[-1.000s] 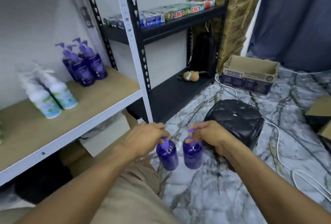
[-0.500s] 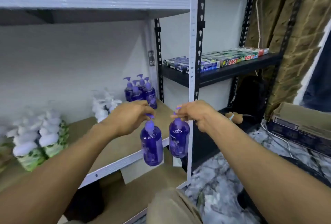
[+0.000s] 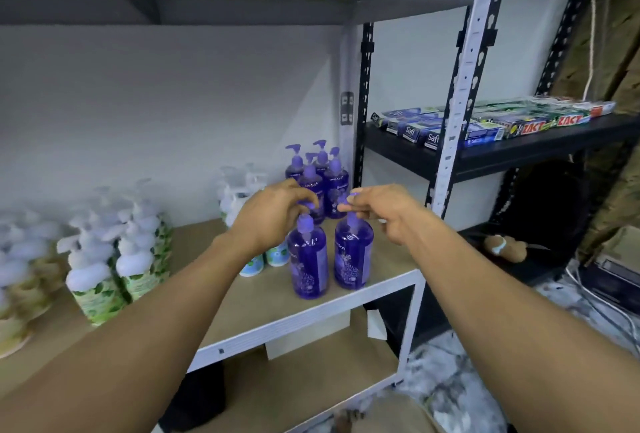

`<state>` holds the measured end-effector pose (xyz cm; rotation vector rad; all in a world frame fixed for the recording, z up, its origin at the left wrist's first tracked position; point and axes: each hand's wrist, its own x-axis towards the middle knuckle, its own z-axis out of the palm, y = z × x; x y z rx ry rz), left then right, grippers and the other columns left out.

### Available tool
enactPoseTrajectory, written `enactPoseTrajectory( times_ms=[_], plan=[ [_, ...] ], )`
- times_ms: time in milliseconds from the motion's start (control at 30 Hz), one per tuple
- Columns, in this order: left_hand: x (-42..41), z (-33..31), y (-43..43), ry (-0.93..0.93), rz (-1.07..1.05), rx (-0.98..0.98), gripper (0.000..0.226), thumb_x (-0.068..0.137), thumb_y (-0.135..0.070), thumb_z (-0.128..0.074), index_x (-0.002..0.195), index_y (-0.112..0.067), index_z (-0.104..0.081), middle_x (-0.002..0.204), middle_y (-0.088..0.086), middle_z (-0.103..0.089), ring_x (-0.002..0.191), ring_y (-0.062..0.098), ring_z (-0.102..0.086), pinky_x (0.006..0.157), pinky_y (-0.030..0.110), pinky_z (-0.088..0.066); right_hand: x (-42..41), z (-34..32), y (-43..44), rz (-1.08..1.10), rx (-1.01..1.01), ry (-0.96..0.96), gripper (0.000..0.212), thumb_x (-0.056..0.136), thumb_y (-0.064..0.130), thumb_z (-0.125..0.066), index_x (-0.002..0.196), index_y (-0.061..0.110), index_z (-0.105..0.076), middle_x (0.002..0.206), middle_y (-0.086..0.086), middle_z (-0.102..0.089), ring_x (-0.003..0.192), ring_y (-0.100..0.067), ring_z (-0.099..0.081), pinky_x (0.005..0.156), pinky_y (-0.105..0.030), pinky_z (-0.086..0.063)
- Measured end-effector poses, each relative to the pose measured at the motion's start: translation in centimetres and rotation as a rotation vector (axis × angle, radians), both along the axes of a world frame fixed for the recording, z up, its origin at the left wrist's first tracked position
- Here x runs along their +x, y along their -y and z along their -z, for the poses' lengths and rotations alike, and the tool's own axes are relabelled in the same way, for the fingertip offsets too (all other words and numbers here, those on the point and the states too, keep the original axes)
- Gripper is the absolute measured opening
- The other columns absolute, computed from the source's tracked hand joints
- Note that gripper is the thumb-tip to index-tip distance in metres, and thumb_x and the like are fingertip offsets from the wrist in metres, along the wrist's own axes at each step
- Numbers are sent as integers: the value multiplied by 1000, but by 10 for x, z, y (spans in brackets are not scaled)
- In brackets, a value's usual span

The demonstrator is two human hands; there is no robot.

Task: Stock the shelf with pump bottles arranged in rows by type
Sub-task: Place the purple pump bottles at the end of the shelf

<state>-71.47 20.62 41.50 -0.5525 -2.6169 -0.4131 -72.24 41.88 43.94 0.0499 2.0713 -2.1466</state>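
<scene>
Two purple pump bottles are over the wooden shelf [image 3: 263, 301] near its front right corner. My left hand [image 3: 273, 216] pinches the pump of the left purple bottle [image 3: 308, 262]. My right hand [image 3: 384, 212] pinches the pump of the right purple bottle [image 3: 353, 256]. Both bottles are upright, at or just above the board. Behind them, against the wall, stands a group of several purple pump bottles [image 3: 320, 176]. White pump bottles with blue labels [image 3: 242, 197] are partly hidden behind my left hand.
Several white pump bottles with green leaf labels [image 3: 114, 252] crowd the shelf's left side. A white upright post [image 3: 464, 93] borders the shelf on the right. Toothpaste boxes [image 3: 491, 122] lie on the neighbouring black shelf. A cardboard box [image 3: 613, 273] sits on the floor at far right.
Both hands have lifted the two purple bottles from near the floor up and forward onto the shelf's front right area. My view has risen with them.
</scene>
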Motion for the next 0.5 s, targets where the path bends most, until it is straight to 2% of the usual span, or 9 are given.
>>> enactPoseTrajectory(
  times_ms=[100,167,300,400,500],
  plan=[
    [-11,13,-1,-28,8,160,23,97,-14,-59,110,-26,-73,101,-10,-60,88,13,-61,79,33,-50,-6,3,2,6,-2,-14,25,95,-4,-60,119,-10,-62,54,3,-68,39,1,-58,34,-9,-33],
    [-16,21,-4,-31,20,279,24,97,-10,-60,110,-25,-74,97,-16,-58,82,0,-60,78,22,-46,-10,6,2,8,1,-34,26,94,-2,-62,119,-9,-63,61,1,-72,42,2,-59,35,-8,-33],
    [-10,32,-13,-47,26,514,26,95,-7,-63,110,-24,-74,96,-24,-61,84,-5,-59,78,6,-39,-15,17,0,4,-5,-86,27,93,4,-67,120,-2,-65,95,-13,-75,45,4,-59,38,-8,-34],
    [-2,47,-17,-34,20,612,35,95,-11,-66,124,-31,-68,102,-20,-64,87,4,-59,81,9,-42,-18,33,-1,6,-10,-147,27,92,12,-70,119,9,-68,95,-9,-77,55,3,-63,50,-11,-41],
    [3,70,-23,23,4,657,60,93,-22,-71,144,-42,-47,121,-20,-62,110,6,-58,94,17,-46,-18,50,1,22,-89,-227,32,89,11,-73,120,18,-69,87,-3,-78,80,-9,-73,70,-18,-49]
  ],
)
